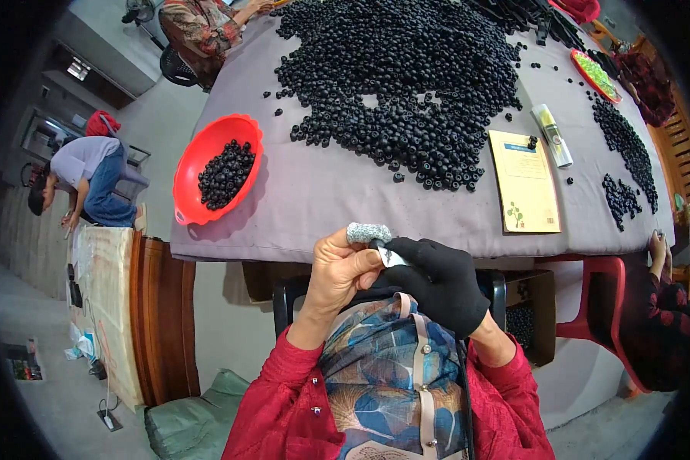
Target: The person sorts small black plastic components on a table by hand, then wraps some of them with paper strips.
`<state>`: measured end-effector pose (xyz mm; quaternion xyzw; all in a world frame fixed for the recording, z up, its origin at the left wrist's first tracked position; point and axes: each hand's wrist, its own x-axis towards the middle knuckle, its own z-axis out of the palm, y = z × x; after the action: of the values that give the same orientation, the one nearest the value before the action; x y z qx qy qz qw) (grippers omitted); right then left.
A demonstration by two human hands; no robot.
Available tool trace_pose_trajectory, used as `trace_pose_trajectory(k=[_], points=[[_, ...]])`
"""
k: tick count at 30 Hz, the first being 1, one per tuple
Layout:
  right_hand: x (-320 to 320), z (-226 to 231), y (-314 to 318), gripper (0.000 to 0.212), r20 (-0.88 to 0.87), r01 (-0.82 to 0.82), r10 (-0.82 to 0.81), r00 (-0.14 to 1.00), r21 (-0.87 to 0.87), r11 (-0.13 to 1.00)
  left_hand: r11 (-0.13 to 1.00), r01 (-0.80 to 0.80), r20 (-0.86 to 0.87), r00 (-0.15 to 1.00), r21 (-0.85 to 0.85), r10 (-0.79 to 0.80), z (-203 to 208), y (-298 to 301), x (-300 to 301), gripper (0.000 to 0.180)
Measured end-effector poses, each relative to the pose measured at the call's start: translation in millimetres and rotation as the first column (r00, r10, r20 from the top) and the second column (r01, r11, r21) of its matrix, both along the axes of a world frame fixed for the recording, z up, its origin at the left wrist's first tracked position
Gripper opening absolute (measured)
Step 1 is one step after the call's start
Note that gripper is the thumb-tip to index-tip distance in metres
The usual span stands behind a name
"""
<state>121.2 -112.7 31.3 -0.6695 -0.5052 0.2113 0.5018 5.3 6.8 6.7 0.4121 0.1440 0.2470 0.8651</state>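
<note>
My left hand (343, 270) is bare except for a grey knitted cot on one fingertip (368, 231). It pinches a small white-and-black piece (391, 256) against my right hand (437, 282), which wears a black glove. Both hands are held together just below the near edge of the grey-covered table (322, 207), above my lap and patterned apron (391, 368). A big heap of small black ring-shaped parts (399, 77) covers the middle of the table, well beyond my hands.
A red bowl (194, 165) holding black parts hangs over the table's left edge. A yellow booklet (524, 181) and white tube (552, 135) lie right of the heap. Smaller piles (625, 165) sit far right. Other people sit at the far end (199, 27) and right side (659, 307); one bends over at left (84, 180).
</note>
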Motion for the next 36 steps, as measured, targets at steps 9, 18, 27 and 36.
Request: trace_pose_trajectory(k=[9, 18, 27, 36], points=[[2.5, -1.0, -0.3, 0.03, 0.013, -0.034, 0.034, 0.999, 0.007, 0.999, 1.0, 0.005, -0.023, 1.0, 0.009, -0.004, 2.0, 0.5, -0.7, 0.019], [3.2, -1.8, -0.7, 0.029, -0.025, -0.04, 0.04, 0.999, 0.002, 0.999, 1.0, -0.004, -0.053, 0.999, 0.02, 0.005, 3.9, -0.7, -1.9, 0.019], [2.1, 1.0, -0.5, 0.027, -0.089, -0.056, 0.055, 0.994, -0.01, 0.998, 0.996, 0.013, -0.079, 0.997, 0.086, -0.006, 4.2, 0.5, -3.5, 0.02], [1.5, -2.5, -1.0, 0.027, -0.101, -0.033, 0.032, 0.994, -0.002, 0.999, 0.996, 0.011, -0.082, 0.997, 0.09, -0.004, 2.7, -1.2, -1.5, 0.019]])
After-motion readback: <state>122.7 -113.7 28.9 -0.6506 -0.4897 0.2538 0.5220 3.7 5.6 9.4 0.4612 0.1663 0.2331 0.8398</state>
